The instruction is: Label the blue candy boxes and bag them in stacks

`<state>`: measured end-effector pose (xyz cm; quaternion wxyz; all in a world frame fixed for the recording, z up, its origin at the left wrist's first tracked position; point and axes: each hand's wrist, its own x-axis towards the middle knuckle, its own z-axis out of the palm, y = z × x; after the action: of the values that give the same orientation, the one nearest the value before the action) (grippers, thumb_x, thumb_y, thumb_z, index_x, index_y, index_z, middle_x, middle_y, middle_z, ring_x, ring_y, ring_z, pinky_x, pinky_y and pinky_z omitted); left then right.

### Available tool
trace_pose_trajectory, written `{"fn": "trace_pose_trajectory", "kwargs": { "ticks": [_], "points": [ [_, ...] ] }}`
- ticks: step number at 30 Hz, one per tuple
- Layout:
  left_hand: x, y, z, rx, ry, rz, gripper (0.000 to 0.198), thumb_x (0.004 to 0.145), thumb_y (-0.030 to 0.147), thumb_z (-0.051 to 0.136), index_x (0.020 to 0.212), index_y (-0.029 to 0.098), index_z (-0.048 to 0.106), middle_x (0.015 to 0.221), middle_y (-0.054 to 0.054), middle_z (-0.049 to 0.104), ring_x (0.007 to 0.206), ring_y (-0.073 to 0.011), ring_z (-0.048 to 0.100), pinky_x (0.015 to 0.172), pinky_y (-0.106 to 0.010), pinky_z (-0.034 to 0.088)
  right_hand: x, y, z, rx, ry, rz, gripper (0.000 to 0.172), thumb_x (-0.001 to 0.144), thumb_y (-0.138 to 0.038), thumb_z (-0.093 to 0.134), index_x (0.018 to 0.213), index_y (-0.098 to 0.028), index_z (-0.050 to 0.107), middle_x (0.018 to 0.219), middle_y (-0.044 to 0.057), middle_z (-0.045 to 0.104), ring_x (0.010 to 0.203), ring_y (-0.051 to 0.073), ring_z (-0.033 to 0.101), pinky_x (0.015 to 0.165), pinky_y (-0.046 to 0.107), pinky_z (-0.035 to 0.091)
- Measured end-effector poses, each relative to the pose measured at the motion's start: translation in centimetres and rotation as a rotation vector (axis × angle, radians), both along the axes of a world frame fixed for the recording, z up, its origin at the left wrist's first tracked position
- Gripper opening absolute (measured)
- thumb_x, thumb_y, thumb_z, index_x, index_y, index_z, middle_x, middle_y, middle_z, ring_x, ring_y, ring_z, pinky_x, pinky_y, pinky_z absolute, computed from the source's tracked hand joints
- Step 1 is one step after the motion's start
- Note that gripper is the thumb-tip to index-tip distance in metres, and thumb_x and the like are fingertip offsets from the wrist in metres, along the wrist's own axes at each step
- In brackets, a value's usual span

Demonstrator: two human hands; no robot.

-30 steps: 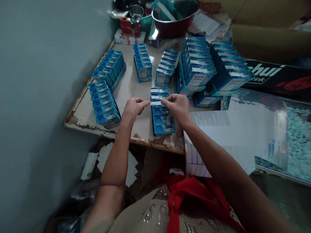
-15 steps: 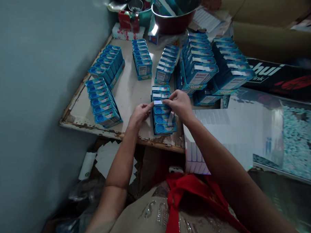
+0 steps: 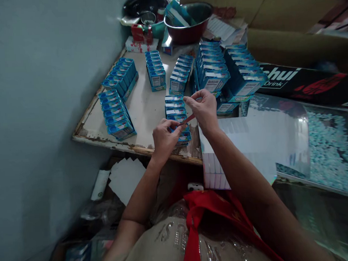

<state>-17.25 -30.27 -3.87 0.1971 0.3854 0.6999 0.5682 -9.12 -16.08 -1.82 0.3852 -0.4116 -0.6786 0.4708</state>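
Observation:
A row of small blue candy boxes (image 3: 176, 103) stands in a tray near the table's front edge, white labels across the tops of the farther ones. Over the nearer boxes, a narrow label strip (image 3: 188, 118) stretches between my two hands and looks reddish here. My left hand (image 3: 165, 139) pinches its left end between thumb and fingers. My right hand (image 3: 204, 110) is closed around the other end, its thumb and index finger together beside the labelled boxes. Whether a loose label sits at those fingertips is too small to tell.
More trays of blue boxes (image 3: 118, 114) stand left, behind and right on the worn white table (image 3: 146, 120). At the back are a red metal bowl (image 3: 187, 32) and a red tape dispenser (image 3: 141, 33). White label sheets (image 3: 243, 143) lie right, beside a tray of pale blue pieces (image 3: 330, 146).
My left hand has moved right and toward me, over the nearer boxes, and now grips the strip. My right hand has lifted away from the third box, which bears a white label.

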Motion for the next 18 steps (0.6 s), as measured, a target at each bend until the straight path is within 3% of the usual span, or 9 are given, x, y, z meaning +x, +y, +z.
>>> {"fn": "trace_pose_trajectory", "kwargs": {
  "ticks": [3, 6, 9, 13, 18],
  "points": [
    [-0.9, -0.1, -0.1, 0.040, -0.102, -0.051, 0.028, 0.081, 0.045, 0.085, 0.071, 0.021, 0.076, 0.076, -0.001, 0.063, 0.067, -0.0138, 0.051, 0.066, -0.027, 0.040, 0.9, -0.6, 0.6, -0.086, 0.102, -0.046, 0.035, 0.081, -0.048, 0.078, 0.078, -0.028, 0.049, 0.057, -0.006, 0.049, 0.049, 0.013, 0.048, 0.049, 0.030, 0.039],
    [-2.7, -1.0, 0.6, -0.011, -0.201, -0.168, 0.033, 0.077, 0.051, 0.087, 0.073, 0.020, 0.077, 0.073, -0.001, 0.062, 0.068, -0.0146, 0.051, 0.065, -0.027, 0.041, 2.3, -1.3, 1.1, -0.210, 0.137, 0.075, 0.040, 0.070, -0.046, 0.086, 0.085, -0.028, 0.053, 0.063, -0.004, 0.059, 0.055, 0.015, 0.055, 0.053, 0.030, 0.041],
    [-5.2, -1.5, 2.1, -0.131, -0.179, -0.294, 0.033, 0.079, 0.050, 0.085, 0.072, 0.020, 0.076, 0.070, -0.001, 0.062, 0.069, -0.0150, 0.051, 0.065, -0.026, 0.040, 3.1, -1.9, 0.9, -0.279, 0.145, 0.161, 0.046, 0.058, -0.035, 0.091, 0.087, -0.026, 0.057, 0.070, -0.002, 0.066, 0.063, 0.017, 0.062, 0.060, 0.032, 0.046],
    [-8.3, -0.4, 3.4, -0.265, -0.046, -0.378, 0.027, 0.082, 0.042, 0.080, 0.069, 0.019, 0.075, 0.067, -0.001, 0.062, 0.068, -0.0148, 0.049, 0.064, -0.025, 0.037, 2.3, -2.6, -0.3, -0.213, 0.177, 0.089, 0.036, 0.058, -0.027, 0.085, 0.079, -0.025, 0.056, 0.069, -0.004, 0.064, 0.066, 0.016, 0.062, 0.066, 0.032, 0.049],
    [-10.3, 1.9, 2.6, -0.332, 0.009, -0.425, 0.023, 0.082, 0.035, 0.076, 0.065, 0.019, 0.074, 0.063, 0.000, 0.060, 0.066, -0.0151, 0.047, 0.062, -0.026, 0.033, 0.4, -3.0, -2.0, -0.043, 0.076, 0.000, 0.025, 0.065, -0.019, 0.073, 0.078, -0.025, 0.053, 0.070, -0.006, 0.060, 0.065, 0.014, 0.057, 0.066, 0.032, 0.044]
  ]
}}
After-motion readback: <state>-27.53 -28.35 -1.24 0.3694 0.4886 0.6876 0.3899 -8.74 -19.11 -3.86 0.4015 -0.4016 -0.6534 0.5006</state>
